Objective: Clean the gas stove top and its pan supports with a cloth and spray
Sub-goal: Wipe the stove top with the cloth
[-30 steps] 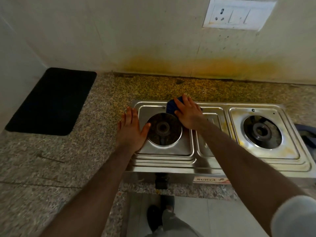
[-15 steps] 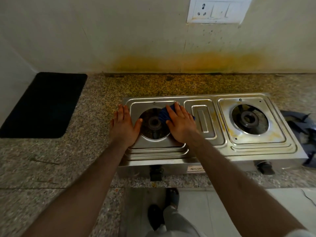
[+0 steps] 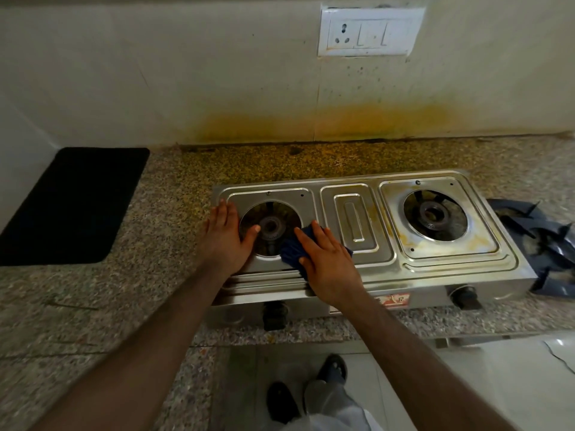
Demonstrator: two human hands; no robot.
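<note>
A steel two-burner gas stove (image 3: pixel 357 213) stands on the granite counter, with no pan supports on it. My right hand (image 3: pixel 329 262) presses flat on a dark blue cloth (image 3: pixel 291 251) at the front right of the left burner (image 3: pixel 270 227). My left hand (image 3: pixel 225 239) lies flat on the stove's left edge, its thumb reaching over the burner opening. The right burner (image 3: pixel 434 217) has yellowish stains on the plate around it. Dark pan supports (image 3: pixel 541 244) lie on the counter just right of the stove. No spray bottle is in view.
A black mat (image 3: pixel 71 203) lies on the counter at the left. The wall behind carries yellow stains and a switch socket (image 3: pixel 370 32). Two black knobs (image 3: pixel 465 297) sit on the stove's front. My feet (image 3: pixel 311 390) stand on the tiled floor below.
My right hand has slid the blue cloth from the back right of the left burner toward its front right. My left hand has stayed on the stove's left edge.
</note>
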